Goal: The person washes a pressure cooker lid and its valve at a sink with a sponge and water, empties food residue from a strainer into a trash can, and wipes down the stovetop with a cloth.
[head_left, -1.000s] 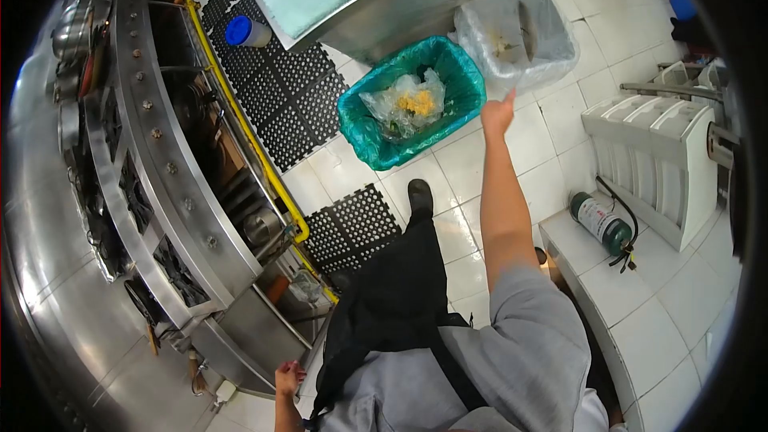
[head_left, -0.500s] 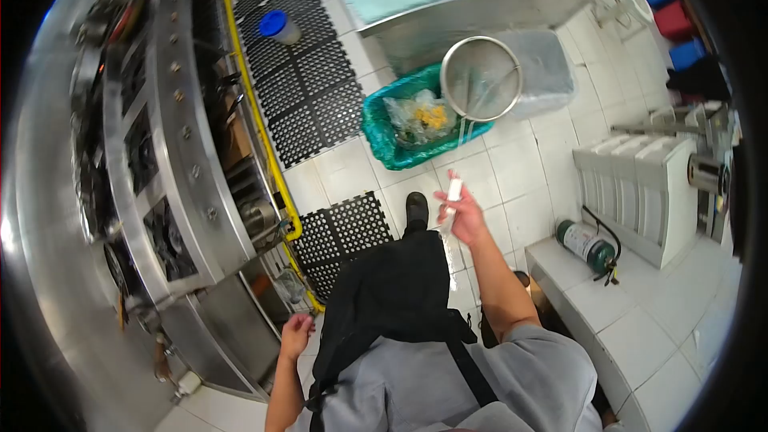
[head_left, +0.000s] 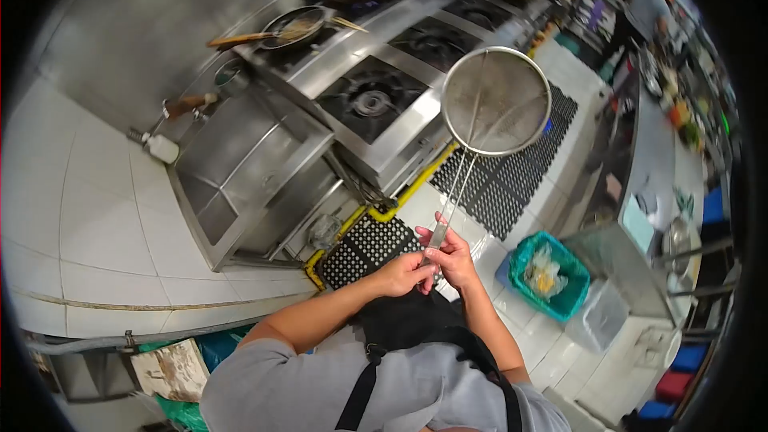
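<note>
A round wire-mesh strainer [head_left: 496, 101] is held up in front of me, its long metal handle pointing down toward my body. My right hand [head_left: 451, 253] is wrapped round the handle, with some fingertips showing past it. Close beside it, my left hand [head_left: 406, 274] has its fingers closed at the handle's lower end. Behind the strainer's mesh lie the stove edge and the black perforated floor mat [head_left: 512, 184].
A stove [head_left: 372, 100] with burners and a pan [head_left: 298, 28] stands ahead. A steel basin [head_left: 224, 168] is at the left. A green-lined bin [head_left: 578, 292] and a clear-lined bin [head_left: 600, 316] stand at the right. Another person [head_left: 645, 8] is far back.
The view has swung left toward the stove. My right hand has brought the strainer in front of me, and my left hand has come up from my side to its handle.
</note>
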